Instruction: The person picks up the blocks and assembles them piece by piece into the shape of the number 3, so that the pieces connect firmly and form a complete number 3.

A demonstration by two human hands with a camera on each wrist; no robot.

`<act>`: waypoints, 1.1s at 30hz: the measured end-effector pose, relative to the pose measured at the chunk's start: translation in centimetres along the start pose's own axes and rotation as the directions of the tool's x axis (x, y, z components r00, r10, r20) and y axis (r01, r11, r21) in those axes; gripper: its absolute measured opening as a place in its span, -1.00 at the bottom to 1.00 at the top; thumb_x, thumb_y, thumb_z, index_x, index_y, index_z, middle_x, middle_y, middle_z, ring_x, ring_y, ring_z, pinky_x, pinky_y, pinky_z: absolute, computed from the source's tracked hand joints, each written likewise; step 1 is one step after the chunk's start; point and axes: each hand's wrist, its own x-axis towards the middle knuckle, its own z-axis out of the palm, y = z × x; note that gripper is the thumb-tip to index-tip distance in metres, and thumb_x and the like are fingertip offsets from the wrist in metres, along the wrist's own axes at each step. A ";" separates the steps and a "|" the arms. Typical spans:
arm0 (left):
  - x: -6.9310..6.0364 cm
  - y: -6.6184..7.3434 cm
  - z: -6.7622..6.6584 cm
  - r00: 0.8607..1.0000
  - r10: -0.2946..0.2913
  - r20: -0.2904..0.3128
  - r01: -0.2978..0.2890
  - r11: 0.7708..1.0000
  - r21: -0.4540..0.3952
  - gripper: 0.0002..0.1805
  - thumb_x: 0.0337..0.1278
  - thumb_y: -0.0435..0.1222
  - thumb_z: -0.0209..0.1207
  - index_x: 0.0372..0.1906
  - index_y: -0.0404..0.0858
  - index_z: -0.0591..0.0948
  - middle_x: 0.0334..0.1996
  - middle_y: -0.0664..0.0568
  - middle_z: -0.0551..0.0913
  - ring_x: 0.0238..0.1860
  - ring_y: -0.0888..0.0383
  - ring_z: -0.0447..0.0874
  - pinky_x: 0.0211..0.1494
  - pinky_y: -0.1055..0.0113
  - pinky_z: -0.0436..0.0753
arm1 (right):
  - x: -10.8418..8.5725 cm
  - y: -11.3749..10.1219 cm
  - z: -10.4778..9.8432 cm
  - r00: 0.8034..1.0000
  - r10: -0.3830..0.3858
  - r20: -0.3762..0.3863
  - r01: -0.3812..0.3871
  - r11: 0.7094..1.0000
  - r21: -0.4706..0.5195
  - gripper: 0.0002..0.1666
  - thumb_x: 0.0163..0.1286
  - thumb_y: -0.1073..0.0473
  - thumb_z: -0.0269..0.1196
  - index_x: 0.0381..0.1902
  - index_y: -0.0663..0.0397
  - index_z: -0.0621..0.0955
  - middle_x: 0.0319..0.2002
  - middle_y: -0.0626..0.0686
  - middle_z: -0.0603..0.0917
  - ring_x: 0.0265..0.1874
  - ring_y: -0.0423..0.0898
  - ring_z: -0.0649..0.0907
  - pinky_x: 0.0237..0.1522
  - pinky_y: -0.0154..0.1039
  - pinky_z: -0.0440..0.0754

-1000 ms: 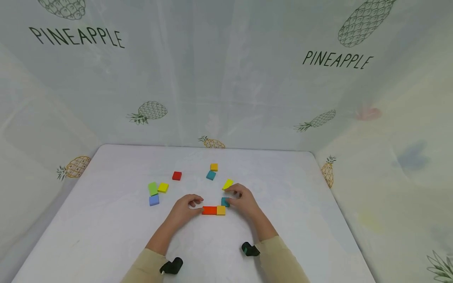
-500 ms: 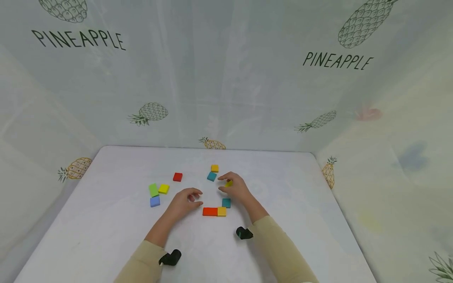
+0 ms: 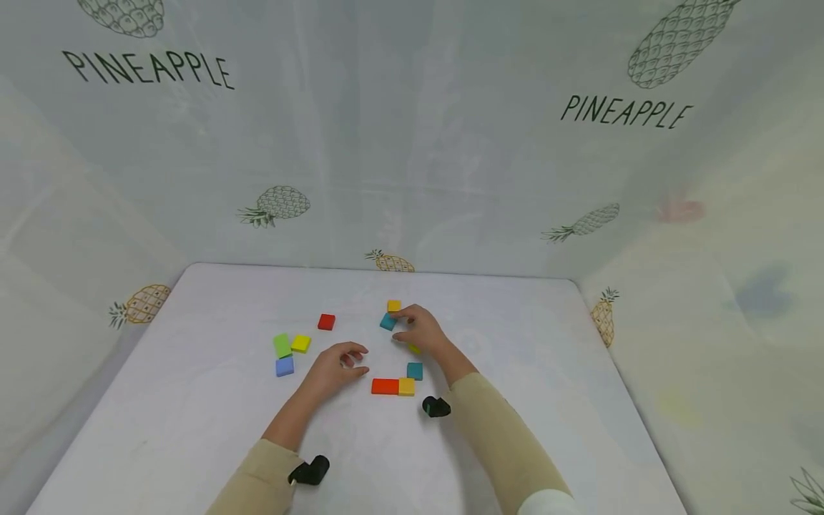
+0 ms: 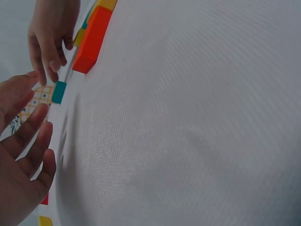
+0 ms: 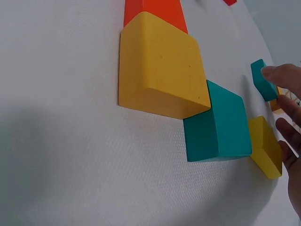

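Around the fingers of my right hand [image 3: 425,335], several small blocks rested on the white table [image 3: 534,372]. Just past the fingertips lay a golden block [image 3: 394,305], close beside the far teal block [image 3: 388,321]. A lemon-yellow block [image 5: 265,146] lay under the same hand, which hid most of it from the head view. Nearer my body than those fingers, a near teal block [image 3: 415,370] touched an amber block [image 3: 406,387], whose left side met a long red-orange block [image 3: 385,386]; this group was also to the right of my left fingertips and nearer me. Ahead of my left hand [image 3: 331,370] was a red block [image 3: 326,322]; to its left were a yellow block [image 3: 300,344], a green block [image 3: 282,345] and a blue block [image 3: 285,366]. A pineapple-print curtain [image 3: 412,164] rose beyond all my fingers.

Fingers, right: thumb and forefinger stood moderately apart, with the far teal block right at the tips. One fingertip overlapped it in the right wrist view; I could not tell whether it made contact. The lower fingers were close to the lemon-yellow block, contact again uncertain. Fingers, left: thumb and fingers were spread, loosely bent, with only air between them.
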 end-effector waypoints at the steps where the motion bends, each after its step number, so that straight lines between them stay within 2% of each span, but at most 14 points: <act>1: -0.1 0.0 0.0 1.000 0.002 -0.001 -0.002 1.000 -0.003 -0.66 0.05 -0.23 0.41 -0.02 -0.07 0.66 -0.25 0.20 0.60 -0.23 0.16 0.50 -0.13 0.26 0.55 | 0.0 -0.1 0.0 1.000 0.006 0.003 -0.006 1.000 0.005 -0.52 0.18 0.11 0.46 0.10 -0.14 0.66 0.05 -0.06 0.55 -0.02 -0.04 0.49 0.06 -0.15 0.52; 6: -0.2 0.0 0.1 1.000 0.013 -0.009 -0.013 1.000 -0.013 -0.66 0.04 -0.25 0.41 -0.03 -0.08 0.67 -0.25 0.19 0.61 -0.24 0.16 0.51 -0.12 0.26 0.55 | 0.1 -0.2 0.2 1.000 0.028 0.003 -0.028 1.000 0.012 -0.50 0.20 0.10 0.44 0.12 -0.10 0.65 0.03 -0.02 0.56 -0.05 -0.02 0.48 0.06 -0.12 0.51; 11: -0.3 -0.1 0.1 1.000 0.008 -0.021 -0.008 1.000 -0.006 -0.66 0.04 -0.24 0.41 -0.03 -0.08 0.67 -0.25 0.18 0.61 -0.23 0.16 0.52 -0.11 0.26 0.56 | 0.4 0.2 0.7 0.999 0.034 -0.033 -0.035 0.999 -0.007 -0.56 0.22 0.05 0.42 0.09 -0.12 0.67 -0.04 -0.06 0.57 -0.10 -0.05 0.48 0.01 -0.18 0.52; 18: -0.4 -0.2 0.1 1.000 0.004 -0.025 -0.004 1.000 -0.006 -0.66 0.06 -0.23 0.41 -0.02 -0.08 0.66 -0.26 0.19 0.60 -0.23 0.16 0.52 -0.11 0.28 0.57 | 0.2 -0.2 0.8 0.995 0.042 -0.087 -0.041 0.999 0.014 -0.66 0.24 0.09 0.41 -0.01 -0.07 0.68 -0.11 -0.05 0.58 -0.15 -0.04 0.49 -0.03 -0.16 0.53; 27: -0.5 -0.1 0.1 1.000 0.000 -0.027 0.000 1.000 -0.011 -0.66 0.06 -0.24 0.40 -0.02 -0.07 0.66 -0.27 0.18 0.59 -0.23 0.15 0.51 -0.13 0.30 0.58 | -0.2 -0.8 0.5 0.993 0.057 -0.101 -0.056 0.998 0.017 -0.67 0.26 0.09 0.39 -0.01 -0.05 0.67 -0.11 -0.04 0.58 -0.14 -0.05 0.48 -0.01 -0.17 0.52; 33: -0.6 -0.1 0.3 1.000 -0.004 -0.023 0.004 1.000 -0.007 -0.67 0.06 -0.23 0.41 -0.03 -0.06 0.66 -0.27 0.19 0.59 -0.23 0.15 0.51 -0.14 0.30 0.58 | -0.2 -0.3 0.1 0.993 0.034 -0.112 -0.030 0.999 0.033 -0.69 0.25 0.07 0.40 -0.04 -0.08 0.69 -0.08 -0.06 0.60 -0.13 -0.06 0.50 -0.01 -0.17 0.52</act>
